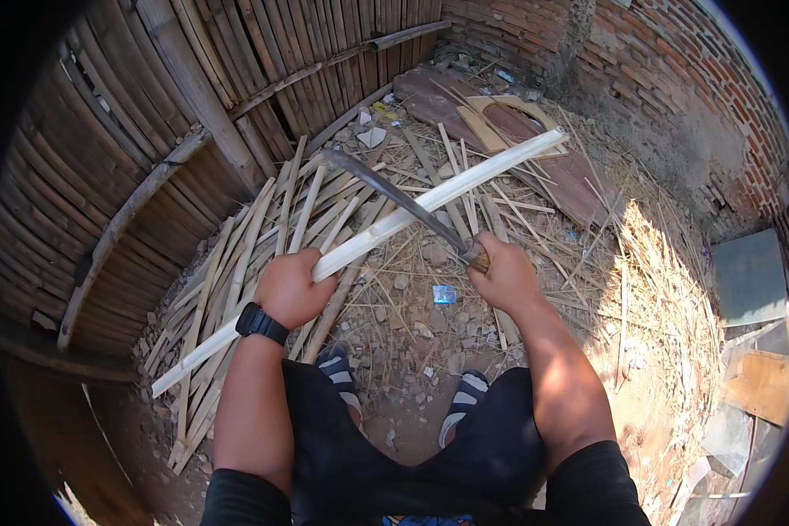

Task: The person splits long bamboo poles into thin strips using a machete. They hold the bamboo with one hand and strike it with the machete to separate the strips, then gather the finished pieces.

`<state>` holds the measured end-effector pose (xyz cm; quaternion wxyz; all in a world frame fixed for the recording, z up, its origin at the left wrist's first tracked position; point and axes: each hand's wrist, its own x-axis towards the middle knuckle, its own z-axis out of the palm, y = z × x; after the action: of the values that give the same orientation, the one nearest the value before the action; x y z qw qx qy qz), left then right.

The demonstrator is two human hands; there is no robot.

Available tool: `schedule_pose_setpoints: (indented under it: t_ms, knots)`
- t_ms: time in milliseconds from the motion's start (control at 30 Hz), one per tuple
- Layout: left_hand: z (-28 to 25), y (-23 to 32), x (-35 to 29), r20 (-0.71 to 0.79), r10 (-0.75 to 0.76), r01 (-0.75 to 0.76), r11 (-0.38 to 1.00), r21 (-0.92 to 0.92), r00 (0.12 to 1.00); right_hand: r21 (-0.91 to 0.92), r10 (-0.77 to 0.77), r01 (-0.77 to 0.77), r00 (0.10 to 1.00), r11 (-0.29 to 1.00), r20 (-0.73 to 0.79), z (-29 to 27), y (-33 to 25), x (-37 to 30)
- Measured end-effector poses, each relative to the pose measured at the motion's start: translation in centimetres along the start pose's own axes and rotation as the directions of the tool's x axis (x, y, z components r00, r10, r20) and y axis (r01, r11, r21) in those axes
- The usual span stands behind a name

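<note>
My left hand (294, 291), with a dark watch on its wrist, is closed round a long pale split-bamboo strip (465, 180). The strip slants from the lower left up to the far right, above the ground. Closed on the handle of a machete (443, 230), my right hand (502, 273) is on the right side. The machete's dark, slightly curved blade points up and to the left and crosses the strip near its middle. Whether the edge bites into the strip, I cannot tell.
Many loose bamboo strips (228, 280) lie piled at left. Bamboo fencing (114, 131) rises on the left, a brick wall (666, 70) at the far right. A brown board (579, 188) lies beyond, under a yellowish cut-out piece (482, 123). Grey sheets (751, 276) stand at right.
</note>
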<state>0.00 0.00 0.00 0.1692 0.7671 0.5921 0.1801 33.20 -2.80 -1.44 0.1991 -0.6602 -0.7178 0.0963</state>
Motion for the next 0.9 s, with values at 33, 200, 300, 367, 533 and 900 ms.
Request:
schedule_pose_setpoints:
  t_ms: [33,200,300,367,533,900]
  knots:
    - [-0.2,-0.1,0.1,0.006,-0.015,0.015,1.000,0.027,1.000,0.130,0.120,-0.118,0.993,0.984,-0.009,-0.3,1.0,0.4]
    - [1.6,0.2,-0.2,0.038,-0.064,0.065,0.997,-0.032,0.997,-0.024,-0.007,0.008,1.000,1.000,0.024,0.4,-1.6,-0.5]
    - [1.1,-0.5,-0.4,0.076,-0.070,0.069,0.997,0.023,0.995,0.139,0.010,-0.010,1.000,0.990,0.000,2.8,-0.2,0.2]
    - [0.5,-0.7,0.2,0.061,-0.067,0.062,0.995,0.079,0.996,0.440,0.251,-0.169,0.958,0.882,-0.135,3.6,4.3,1.9]
    - [0.3,0.8,-0.1,0.079,-0.059,0.053,0.996,0.068,0.995,0.950,0.210,-0.311,0.931,0.019,0.300,2.5,0.0,0.5]
    - [1.3,2.9,0.0,0.077,0.118,-0.131,0.973,0.189,0.990,0.922,0.178,-0.271,0.928,-0.277,0.326,4.0,-1.6,0.2]
